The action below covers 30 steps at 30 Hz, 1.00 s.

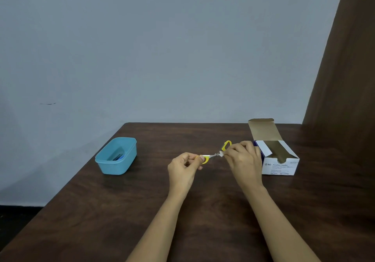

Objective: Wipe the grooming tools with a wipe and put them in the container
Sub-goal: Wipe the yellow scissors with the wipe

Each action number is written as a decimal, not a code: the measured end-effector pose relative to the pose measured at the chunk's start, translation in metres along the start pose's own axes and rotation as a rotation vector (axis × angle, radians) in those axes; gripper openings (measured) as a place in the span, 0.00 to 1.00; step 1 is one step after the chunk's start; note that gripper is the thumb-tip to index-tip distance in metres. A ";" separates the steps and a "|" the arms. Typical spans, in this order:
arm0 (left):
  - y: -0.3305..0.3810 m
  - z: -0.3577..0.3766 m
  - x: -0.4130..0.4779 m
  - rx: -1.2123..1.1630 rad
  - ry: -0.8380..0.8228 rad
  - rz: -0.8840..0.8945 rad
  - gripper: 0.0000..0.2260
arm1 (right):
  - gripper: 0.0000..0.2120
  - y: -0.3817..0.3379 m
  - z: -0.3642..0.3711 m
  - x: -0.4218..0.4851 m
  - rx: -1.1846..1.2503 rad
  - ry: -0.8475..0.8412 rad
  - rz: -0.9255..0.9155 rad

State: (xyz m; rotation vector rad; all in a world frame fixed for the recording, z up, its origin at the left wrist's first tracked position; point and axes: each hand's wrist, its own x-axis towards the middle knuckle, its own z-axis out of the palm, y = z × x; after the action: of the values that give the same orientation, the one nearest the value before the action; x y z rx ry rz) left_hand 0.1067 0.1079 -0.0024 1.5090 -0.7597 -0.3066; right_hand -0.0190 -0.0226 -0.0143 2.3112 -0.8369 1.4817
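Left hand pinches the yellow scissors by one handle, right hand pinches a wipe onto the metal.

We find the container on the table at left, the swab box at far right, and between them (nearer the box) the scissors, our left hand at their left end, right hand at their right.

Scissors: yellow plastic handles, shiny metal blades. Table: dark wood-grain. Container: matt plastic.
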 end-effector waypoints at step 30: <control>0.003 -0.001 0.002 -0.271 0.079 -0.151 0.02 | 0.03 -0.025 -0.026 0.010 0.891 -0.282 0.935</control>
State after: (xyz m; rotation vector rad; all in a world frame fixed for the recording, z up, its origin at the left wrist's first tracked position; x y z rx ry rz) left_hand 0.1079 0.1073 0.0009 1.3148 -0.5188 -0.4427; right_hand -0.0202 0.0077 0.0082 2.9736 -1.8046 2.2647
